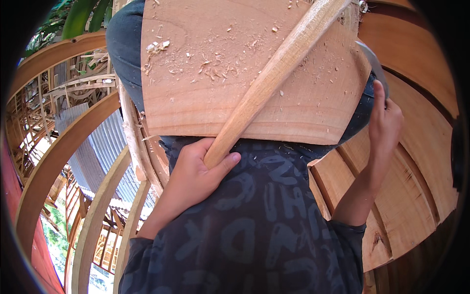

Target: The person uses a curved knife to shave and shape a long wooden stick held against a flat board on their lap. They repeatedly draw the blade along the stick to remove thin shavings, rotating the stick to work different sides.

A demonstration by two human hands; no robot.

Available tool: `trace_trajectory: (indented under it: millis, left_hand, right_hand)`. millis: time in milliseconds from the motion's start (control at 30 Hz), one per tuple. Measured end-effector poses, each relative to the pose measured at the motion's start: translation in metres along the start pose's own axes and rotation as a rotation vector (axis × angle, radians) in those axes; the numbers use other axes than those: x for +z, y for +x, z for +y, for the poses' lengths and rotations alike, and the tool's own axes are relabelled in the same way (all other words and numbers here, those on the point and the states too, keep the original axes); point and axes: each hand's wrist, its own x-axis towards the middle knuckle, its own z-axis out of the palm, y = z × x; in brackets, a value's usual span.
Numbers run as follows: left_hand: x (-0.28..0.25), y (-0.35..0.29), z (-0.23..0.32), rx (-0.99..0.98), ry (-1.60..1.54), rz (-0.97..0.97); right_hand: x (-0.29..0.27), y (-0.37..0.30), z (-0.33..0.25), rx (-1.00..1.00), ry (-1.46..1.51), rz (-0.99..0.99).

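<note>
My left hand point(196, 169) is closed round the near end of a long rounded wooden pole point(271, 81). The pole slants up and to the right across a wide wooden board point(196, 105) that lies over my lap. My right hand point(387, 117), out past the board's right edge, grips a knife point(376, 61). Its curved metal blade points up and to the left, with the index finger laid along it; the handle is hidden in the hand. The blade is apart from the pole. Wood shavings point(215, 71) are scattered over the board.
On the right are broad curved wooden planks point(416, 157) with dark gaps between them. Curved wooden ribs point(63, 161) stand on the left, with corrugated metal sheeting point(115, 147) and heaped wood strips point(34, 103) beyond and lower. Green leaves point(78, 19) show at the far left.
</note>
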Motion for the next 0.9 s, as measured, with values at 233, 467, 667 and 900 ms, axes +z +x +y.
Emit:
trace_trajectory:
  millis: [233,467,667,900]
  left_hand:
    - [-0.002,0.009,0.003,-0.081,-0.111,-0.107]
    - [-0.009,0.008,0.003,-0.112,-0.219,-0.141]
    - [-0.008,0.013,0.001,-0.156,-0.264,-0.217]
    - [-0.019,0.014,0.004,-0.156,-0.279,-0.315]
  right_hand:
    - [-0.012,-0.045,-0.013,-0.12,0.303,-0.165]
    - [0.021,-0.075,-0.073,-0.597,0.105,-0.164]
    - [0.016,-0.052,-0.041,-0.398,0.026,-0.073]
    - [-0.011,-0.034,-0.004,-0.142,0.199,-0.029]
